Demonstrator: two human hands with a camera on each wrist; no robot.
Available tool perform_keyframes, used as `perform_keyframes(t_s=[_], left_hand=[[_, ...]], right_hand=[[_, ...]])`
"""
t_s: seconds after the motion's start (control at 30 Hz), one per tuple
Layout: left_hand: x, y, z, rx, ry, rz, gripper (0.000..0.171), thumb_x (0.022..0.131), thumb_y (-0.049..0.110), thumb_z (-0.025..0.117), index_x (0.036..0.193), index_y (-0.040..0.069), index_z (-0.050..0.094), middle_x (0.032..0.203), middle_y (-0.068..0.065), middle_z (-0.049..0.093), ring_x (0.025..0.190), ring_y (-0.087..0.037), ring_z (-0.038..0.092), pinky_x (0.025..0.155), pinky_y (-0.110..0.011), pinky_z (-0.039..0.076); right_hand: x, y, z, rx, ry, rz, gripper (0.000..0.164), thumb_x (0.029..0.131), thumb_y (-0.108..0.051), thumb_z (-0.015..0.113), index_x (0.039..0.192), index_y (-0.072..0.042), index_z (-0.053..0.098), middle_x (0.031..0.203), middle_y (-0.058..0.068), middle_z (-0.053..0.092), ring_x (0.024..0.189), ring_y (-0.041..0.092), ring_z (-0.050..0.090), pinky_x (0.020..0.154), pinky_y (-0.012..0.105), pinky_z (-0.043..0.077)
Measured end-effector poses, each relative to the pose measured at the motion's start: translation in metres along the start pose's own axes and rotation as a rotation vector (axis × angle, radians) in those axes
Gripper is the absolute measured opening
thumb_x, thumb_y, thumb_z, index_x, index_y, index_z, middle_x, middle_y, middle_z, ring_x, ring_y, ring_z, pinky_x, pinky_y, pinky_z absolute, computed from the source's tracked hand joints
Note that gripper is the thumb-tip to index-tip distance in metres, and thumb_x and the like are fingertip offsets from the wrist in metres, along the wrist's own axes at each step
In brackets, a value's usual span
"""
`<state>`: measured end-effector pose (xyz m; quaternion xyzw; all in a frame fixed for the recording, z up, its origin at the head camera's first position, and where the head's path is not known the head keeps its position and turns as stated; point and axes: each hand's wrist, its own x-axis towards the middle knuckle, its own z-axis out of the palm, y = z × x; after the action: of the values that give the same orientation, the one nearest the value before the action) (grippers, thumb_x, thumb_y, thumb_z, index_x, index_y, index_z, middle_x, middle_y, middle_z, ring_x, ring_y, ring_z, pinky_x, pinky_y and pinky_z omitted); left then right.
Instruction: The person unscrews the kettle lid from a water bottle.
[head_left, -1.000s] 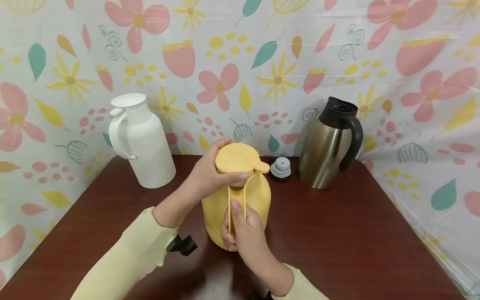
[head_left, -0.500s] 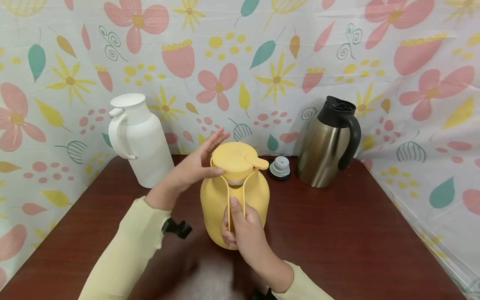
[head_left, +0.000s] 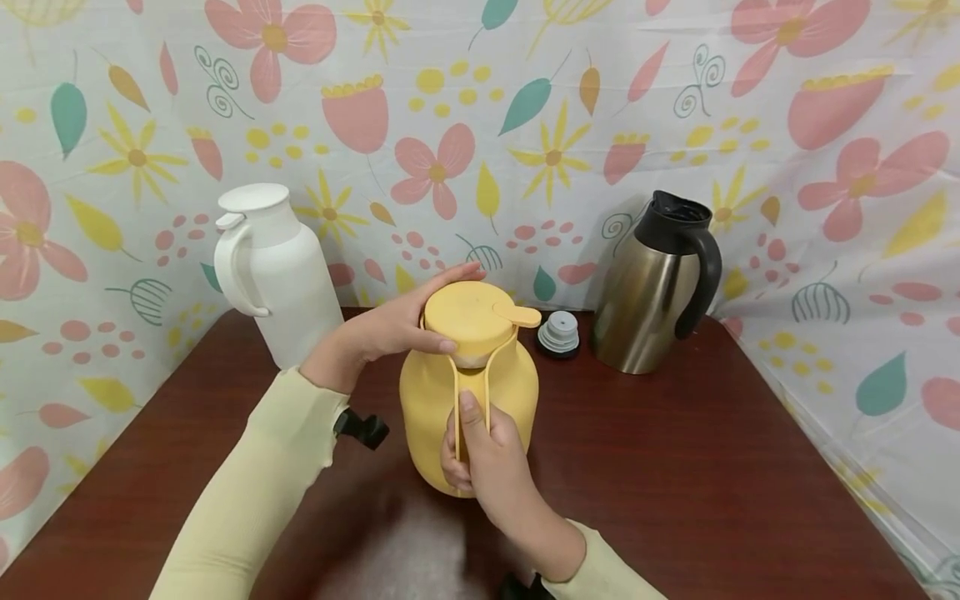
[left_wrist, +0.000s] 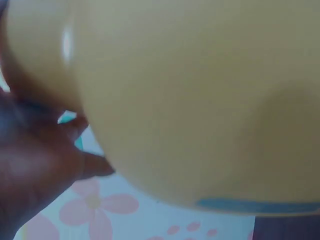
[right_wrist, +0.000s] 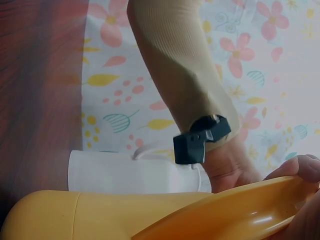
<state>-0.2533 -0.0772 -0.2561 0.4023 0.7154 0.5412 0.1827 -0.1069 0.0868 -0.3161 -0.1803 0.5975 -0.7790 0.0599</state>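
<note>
A yellow thermos jug stands upright on the table in the head view, its handle turned toward me. My left hand grips the round yellow lid from the left, thumb along the front and fingers behind. The lid's tab points right, and a pale band shows under its edge. Lower down, my right hand holds the handle, thumb laid up along it. The jug's wall fills most of the left wrist view. In the right wrist view, the yellow handle runs under the fingers.
A white jug stands at the back left, close to my left forearm. At the back right is a steel jug with a black handle. A grey stopper on a black base lies between it and the yellow jug. Patterned cloth hangs behind the table.
My left hand loosened from the lid, with fingers lifted and drawn left, then closed round it again. The lid's tab has turned slightly. My right hand stays on the handle.
</note>
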Motion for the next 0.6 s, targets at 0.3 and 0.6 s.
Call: perform_keyframes(t_s=[0.3, 0.6], left_hand=[[-0.018, 0.023, 0.046, 0.180, 0.432, -0.227, 0.096, 0.083, 0.027, 0.081, 0.162, 0.023, 0.027, 0.158, -0.009, 0.043, 0.136, -0.027, 0.052, 0.115, -0.048, 0.041], [-0.021, 0.030, 0.075, 0.107, 0.616, -0.271, 0.106, 0.082, 0.034, 0.079, 0.165, 0.021, 0.015, 0.161, -0.007, 0.037, 0.139, -0.026, 0.050, 0.118, -0.047, 0.040]], right_hand=[[0.000, 0.000, 0.002, -0.004, -0.003, 0.013, 0.068, 0.112, -0.042, 0.033, 0.074, 0.015, 0.031, 0.047, -0.010, 0.038, 0.038, 0.003, 0.032, 0.040, 0.021, 0.027], [0.000, 0.000, 0.001, -0.019, -0.009, -0.025, 0.068, 0.112, -0.041, 0.032, 0.074, 0.015, 0.032, 0.047, -0.007, 0.038, 0.038, 0.000, 0.033, 0.038, 0.021, 0.028]])
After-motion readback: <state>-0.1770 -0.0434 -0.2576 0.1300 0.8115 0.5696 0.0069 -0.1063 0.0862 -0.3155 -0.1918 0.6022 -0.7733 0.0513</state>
